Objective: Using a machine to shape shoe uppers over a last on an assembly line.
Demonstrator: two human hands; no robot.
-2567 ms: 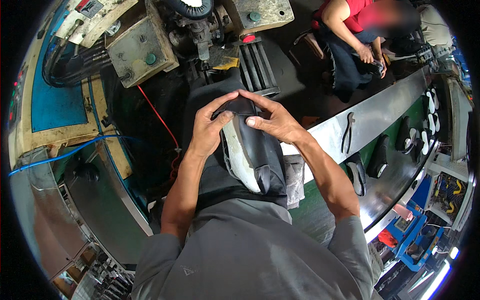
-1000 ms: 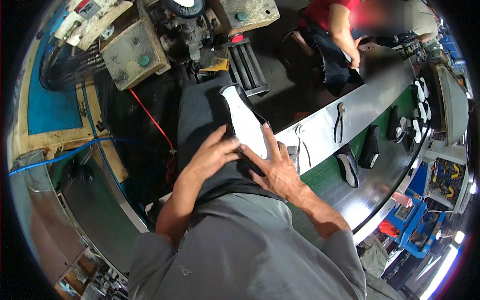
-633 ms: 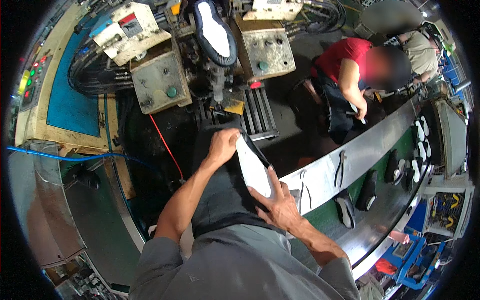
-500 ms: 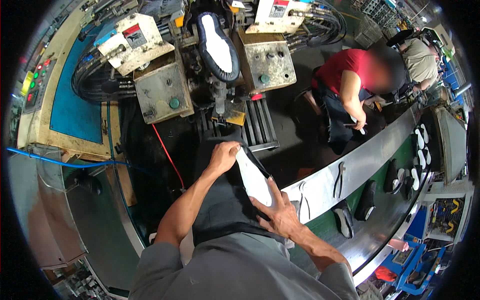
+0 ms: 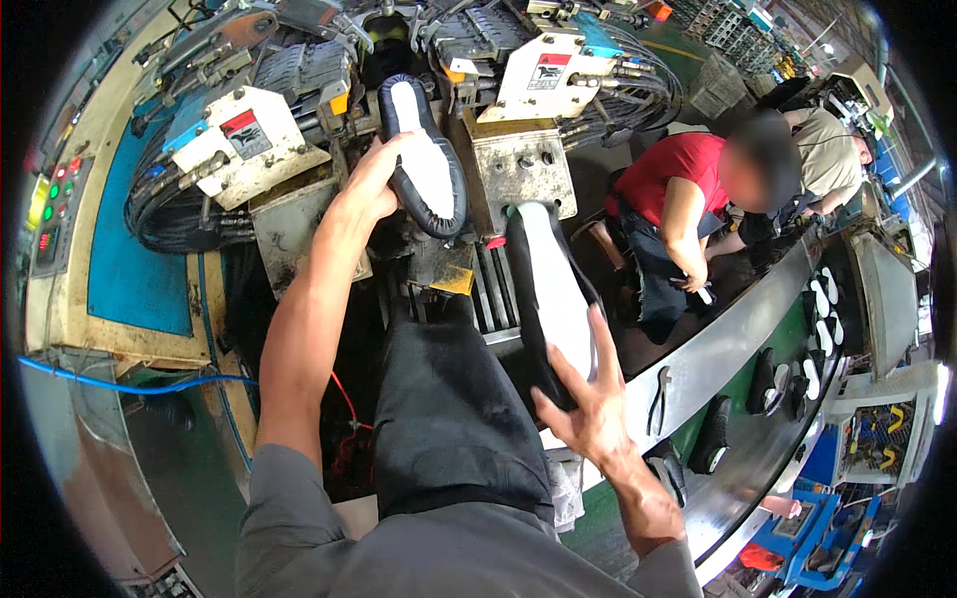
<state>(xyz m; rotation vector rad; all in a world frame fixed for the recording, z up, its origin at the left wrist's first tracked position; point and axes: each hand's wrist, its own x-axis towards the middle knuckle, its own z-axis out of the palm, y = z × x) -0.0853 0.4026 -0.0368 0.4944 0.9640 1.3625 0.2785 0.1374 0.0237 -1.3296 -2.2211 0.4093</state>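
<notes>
A black shoe upper [image 5: 457, 189] with a white sole-shaped board facing up is mounted on the machine in front of me. My left hand [image 5: 375, 177] grips its left edge, fingers partly hidden against it. A second black shoe upper [image 5: 528, 299], with a white board inside its edges, is in my right hand [image 5: 596, 404]. That hand holds it by the near end, fingers on the board and thumb along the side. The far end of this upper points toward the machine's right metal box [image 5: 518, 164].
Pliers [image 5: 658, 401] lie on the metal ledge [image 5: 698, 334] at right. Beyond it, several black shoes [image 5: 712, 436] and white boards [image 5: 823, 334] sit on a green conveyor. A person in red [image 5: 678, 184] works nearby. At left stands a control panel [image 5: 62, 214].
My left hand has left the held upper and reached forward to the upper on the machine. My right hand has carried its upper forward and right, and the view has shifted.
</notes>
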